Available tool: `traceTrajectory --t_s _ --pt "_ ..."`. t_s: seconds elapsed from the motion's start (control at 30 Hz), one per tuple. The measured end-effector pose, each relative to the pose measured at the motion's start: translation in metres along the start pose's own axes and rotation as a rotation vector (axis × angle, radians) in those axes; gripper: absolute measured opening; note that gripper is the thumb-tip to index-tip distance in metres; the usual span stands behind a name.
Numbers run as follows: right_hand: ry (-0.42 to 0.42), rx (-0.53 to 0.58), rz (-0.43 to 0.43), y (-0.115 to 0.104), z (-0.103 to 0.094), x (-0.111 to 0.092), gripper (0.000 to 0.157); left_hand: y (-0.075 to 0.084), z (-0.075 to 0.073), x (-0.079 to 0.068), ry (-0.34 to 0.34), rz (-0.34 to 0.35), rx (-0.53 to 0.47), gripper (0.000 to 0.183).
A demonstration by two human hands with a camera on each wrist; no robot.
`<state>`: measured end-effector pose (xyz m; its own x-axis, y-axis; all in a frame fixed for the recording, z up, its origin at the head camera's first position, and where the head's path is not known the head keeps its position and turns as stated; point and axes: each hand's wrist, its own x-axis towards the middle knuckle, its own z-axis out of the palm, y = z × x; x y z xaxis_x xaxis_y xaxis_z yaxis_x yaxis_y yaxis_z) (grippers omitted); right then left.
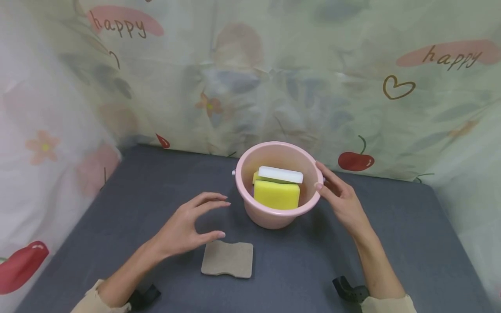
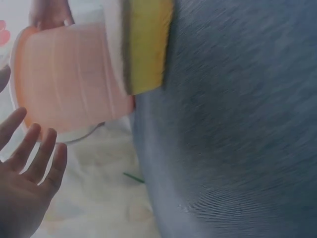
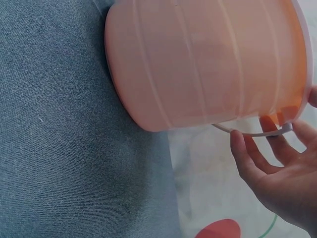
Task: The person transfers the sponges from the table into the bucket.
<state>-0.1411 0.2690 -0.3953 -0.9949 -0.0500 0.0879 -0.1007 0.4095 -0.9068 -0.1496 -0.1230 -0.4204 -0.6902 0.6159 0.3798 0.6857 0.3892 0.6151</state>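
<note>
A pink bucket (image 1: pixel 270 219) stands upright on the dark table. Inside it are a yellow sponge (image 1: pixel 276 195), a white block-like sponge (image 1: pixel 281 174) behind that, and part of another yellow piece. My right hand (image 1: pixel 344 202) holds the bucket's rim at the right, its fingers beside the thin handle (image 3: pixel 252 134) in the right wrist view. To the left of the bucket, my left hand (image 1: pixel 184 226) hovers with fingers spread, holding nothing. Just by its thumb lies a notched sponge (image 1: pixel 228 260), beige on top; the left wrist view shows its yellow side (image 2: pixel 148 49).
A patterned curtain (image 1: pixel 274 87) hangs behind the table and along both sides. The dark tabletop (image 1: pixel 293 274) extends around the bucket and the loose sponge. Each wrist wears a black strap, such as the right one (image 1: pixel 350 291).
</note>
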Motion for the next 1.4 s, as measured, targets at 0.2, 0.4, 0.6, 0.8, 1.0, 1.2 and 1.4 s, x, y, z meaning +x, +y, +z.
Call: traceTrajectory --t_s 0.2,0.4,0.6,0.8,1.0,1.2,1.4 --pt "0.002 0.003 0.004 0.0 0.0 0.0 0.056 -0.001 0.01 -0.014 -0.078 -0.019 0.023 0.076" --pt "0.004 0.008 0.012 0.0 0.0 0.001 0.057 0.0 0.018 -0.023 -0.151 -0.057 0.029 0.087" --pt "0.006 0.007 0.015 0.0 0.001 0.001 0.057 0.0 0.026 -0.031 -0.277 -0.1 0.023 0.094" --pt "0.007 0.006 0.008 0.0 0.001 0.001 0.057 0.0 0.031 -0.035 -0.42 -0.199 0.042 0.1" --pt "0.009 0.016 0.004 0.001 0.001 0.001 0.057 -0.002 0.034 -0.035 -0.498 -0.214 0.086 0.098" --pt "0.009 0.014 0.018 0.001 0.001 0.002 0.057 0.0 0.036 -0.035 -0.49 -0.197 0.119 0.091" --pt "0.007 0.017 0.015 0.001 0.001 0.001 0.057 0.001 0.035 -0.034 -0.463 -0.194 0.139 0.088"
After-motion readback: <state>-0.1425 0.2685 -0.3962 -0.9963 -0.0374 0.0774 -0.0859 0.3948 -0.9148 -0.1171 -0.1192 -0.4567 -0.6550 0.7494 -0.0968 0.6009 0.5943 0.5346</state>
